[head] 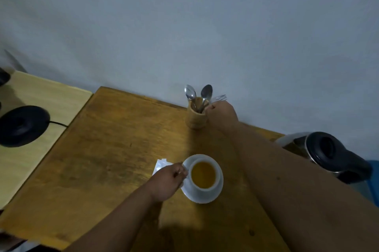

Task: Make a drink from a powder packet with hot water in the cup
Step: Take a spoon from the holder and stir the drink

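A white cup (pixel 205 187) full of amber drink stands on a white saucer (pixel 207 198) near the front of the brown wooden table (pixel 114 149). My left hand (pixel 168 182) is shut on the cup's handle at its left side. A white opened packet (pixel 161 164) lies flat just behind that hand. At the table's back edge a wooden holder (pixel 195 118) carries two spoons (pixel 206 91) and a fork (pixel 221 97). My right hand (pixel 220 113) is at the holder's right rim, fingers closed at the stem of the right spoon; the grip itself is partly hidden.
A steel kettle with a black lid and handle (pixel 332 155) stands at the table's right edge, under my right forearm. Its black base (pixel 22 125) with a cord sits on a lighter table (pixel 41 95) to the left. A grey wall rises right behind the holder.
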